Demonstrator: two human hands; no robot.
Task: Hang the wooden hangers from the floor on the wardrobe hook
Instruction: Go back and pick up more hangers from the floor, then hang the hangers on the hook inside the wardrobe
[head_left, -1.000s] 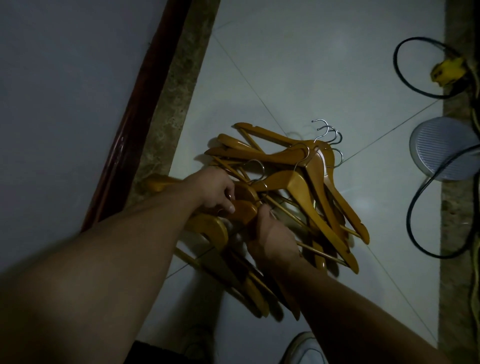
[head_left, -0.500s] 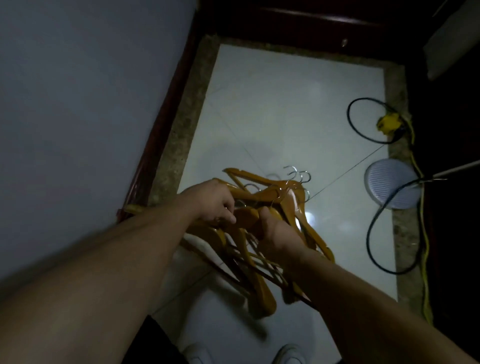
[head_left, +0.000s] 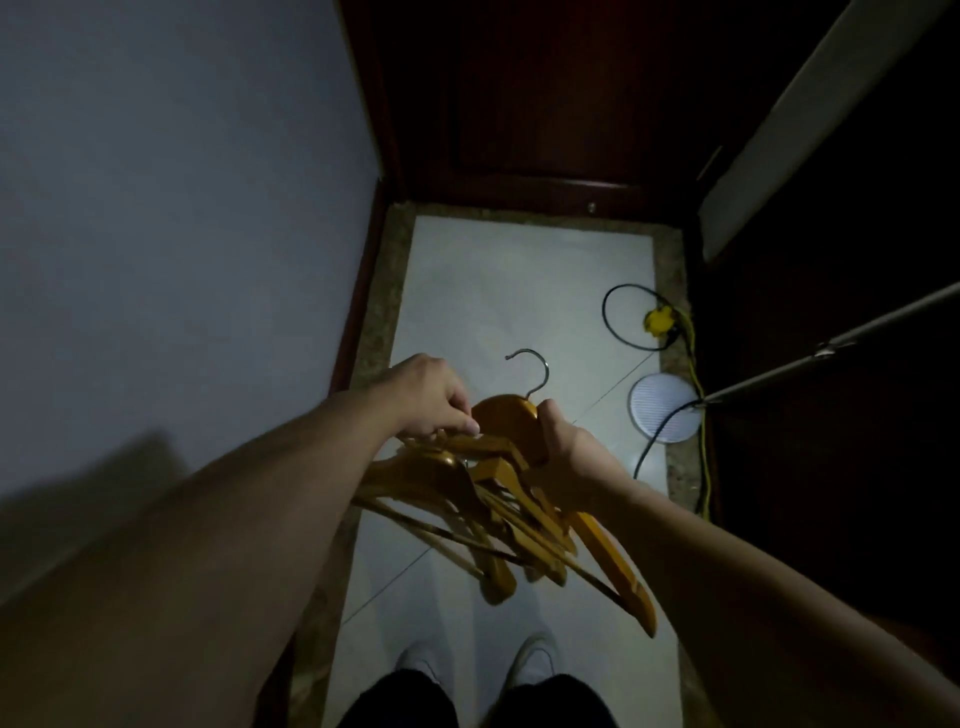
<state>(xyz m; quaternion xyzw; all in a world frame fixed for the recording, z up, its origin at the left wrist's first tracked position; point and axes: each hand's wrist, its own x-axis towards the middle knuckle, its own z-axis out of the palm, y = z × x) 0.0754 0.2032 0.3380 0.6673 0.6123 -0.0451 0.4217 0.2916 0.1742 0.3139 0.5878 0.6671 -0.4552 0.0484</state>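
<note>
The left hand (head_left: 431, 397) curls its fingers over the top of the wooden hangers (head_left: 493, 499), thumb and fingertips pinching the stack near its necks. The right hand (head_left: 571, 462) grips the same bundle from the 3 o'clock side, palm against the uppermost hanger's rounded shoulder. Both hands hold the bundle in the air above the pale floor tile (head_left: 519, 280), ahead of the person's shoes (head_left: 532, 662).

The hangers are honey-coloured, glossy wood, fanned unevenly, their arms and thin crossbars splaying down toward 5 and 6 o'clock. One metal hook (head_left: 535, 369) stands clear at 12 o'clock.

At 2 o'clock of the bundle a black cable (head_left: 613, 322) loops on the floor by a yellow plug (head_left: 657, 322); at 3 o'clock lies a round ribbed white disc (head_left: 662, 410). A metal rod (head_left: 831, 348) slants in from the right. Dark wood panelling (head_left: 519, 104) closes the far end; a grey wall (head_left: 156, 208) runs along the left.
</note>
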